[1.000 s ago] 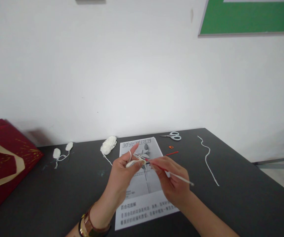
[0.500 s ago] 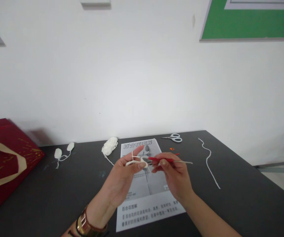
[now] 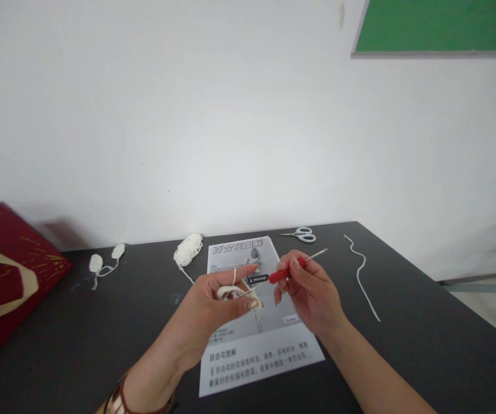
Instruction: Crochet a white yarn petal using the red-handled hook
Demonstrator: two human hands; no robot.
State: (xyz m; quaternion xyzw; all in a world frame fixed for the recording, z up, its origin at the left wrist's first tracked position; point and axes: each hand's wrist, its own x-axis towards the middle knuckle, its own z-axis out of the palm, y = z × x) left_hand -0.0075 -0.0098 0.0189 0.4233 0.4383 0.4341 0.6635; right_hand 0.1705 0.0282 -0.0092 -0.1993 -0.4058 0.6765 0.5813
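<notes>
My left hand point(image 3: 216, 307) pinches a small white crochet piece point(image 3: 236, 292), with white yarn looped over the raised forefinger. My right hand point(image 3: 306, 290) grips a crochet hook with a red handle point(image 3: 283, 272); its metal tip points into the crochet piece and its back end sticks up to the right. Both hands hover above a printed instruction sheet point(image 3: 256, 345) that lies on the dark table point(image 3: 79, 339). The yarn trails back toward a small white yarn bundle point(image 3: 188, 251) behind the hands.
White-handled scissors point(image 3: 302, 234) lie at the table's back edge. A loose white yarn strand point(image 3: 362, 276) lies to the right. Two small white crocheted pieces point(image 3: 105, 259) sit at the back left. A dark red gift bag point(image 3: 2, 276) stands at the far left. A white wall is behind.
The hook has swung round: its back end pointed low right, then level, and now tilts up to the right. My right hand rose slightly; the left hand kept hold of the yarn piece.
</notes>
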